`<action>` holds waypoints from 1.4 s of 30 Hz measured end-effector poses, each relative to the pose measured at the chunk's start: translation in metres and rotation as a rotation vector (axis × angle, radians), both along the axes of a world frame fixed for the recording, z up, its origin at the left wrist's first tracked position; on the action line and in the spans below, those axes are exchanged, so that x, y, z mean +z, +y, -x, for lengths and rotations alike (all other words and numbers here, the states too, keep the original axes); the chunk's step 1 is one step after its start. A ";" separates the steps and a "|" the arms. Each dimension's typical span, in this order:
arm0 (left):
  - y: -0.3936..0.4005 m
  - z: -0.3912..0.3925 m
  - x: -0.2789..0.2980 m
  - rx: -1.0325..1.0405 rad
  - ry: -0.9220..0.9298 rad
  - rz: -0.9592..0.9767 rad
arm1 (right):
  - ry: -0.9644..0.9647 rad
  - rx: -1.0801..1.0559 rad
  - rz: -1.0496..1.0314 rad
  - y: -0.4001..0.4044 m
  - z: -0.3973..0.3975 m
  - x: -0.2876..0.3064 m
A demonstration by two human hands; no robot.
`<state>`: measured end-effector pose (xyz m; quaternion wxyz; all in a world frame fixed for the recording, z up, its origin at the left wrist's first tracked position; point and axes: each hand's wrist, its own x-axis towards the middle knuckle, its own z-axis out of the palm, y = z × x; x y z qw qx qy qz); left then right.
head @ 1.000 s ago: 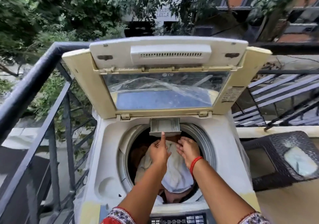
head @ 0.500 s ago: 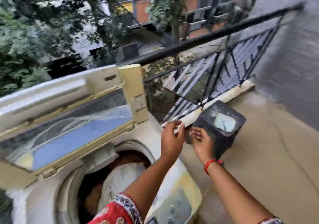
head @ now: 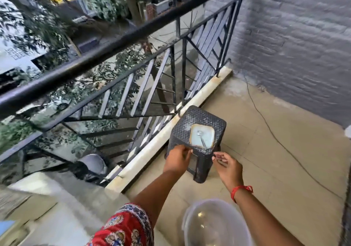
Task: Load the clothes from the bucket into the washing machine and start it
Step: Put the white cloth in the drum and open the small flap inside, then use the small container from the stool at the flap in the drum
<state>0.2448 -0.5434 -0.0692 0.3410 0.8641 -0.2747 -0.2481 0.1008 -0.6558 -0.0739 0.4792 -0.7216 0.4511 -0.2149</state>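
My view has swung to the balcony floor on the right of the washing machine (head: 38, 219), whose pale top shows blurred at the lower left. A clear plastic bucket (head: 214, 225) stands below my arms and looks empty. Ahead is a dark woven stool (head: 182, 126) carrying a small square tub of pale powder (head: 195, 139) with a metal spoon (head: 202, 141) in it. My left hand (head: 177, 159) reaches the stool's near left edge with loosely curved fingers. My right hand (head: 228, 167) hovers just right of the stool, fingers relaxed and holding nothing.
A black metal railing (head: 114, 42) on a low white kerb (head: 171, 132) runs along the left of the stool. A grey brick wall (head: 294, 37) closes off the right side. A thin black cable (head: 275, 137) trails across the beige tiled floor.
My hands have left the drum and its clothes and moved right and down to the stool. The camera turned right, so the open lid and drum are out of view and the bucket now shows.
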 end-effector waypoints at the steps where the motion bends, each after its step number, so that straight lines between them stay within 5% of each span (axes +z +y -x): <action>1: -0.013 -0.010 -0.013 -0.005 0.001 -0.023 | 0.013 -0.002 0.009 -0.015 -0.006 -0.012; 19: -0.155 -0.088 -0.234 0.214 0.095 -0.238 | 0.162 -0.265 -0.275 -0.151 -0.098 -0.239; 32: -0.161 -0.103 -0.259 0.419 0.285 -0.175 | 0.333 -0.249 -0.284 -0.153 -0.120 -0.260; 42: -0.108 -0.086 -0.168 0.500 0.313 -0.101 | 0.218 -0.201 -0.305 -0.116 -0.112 -0.177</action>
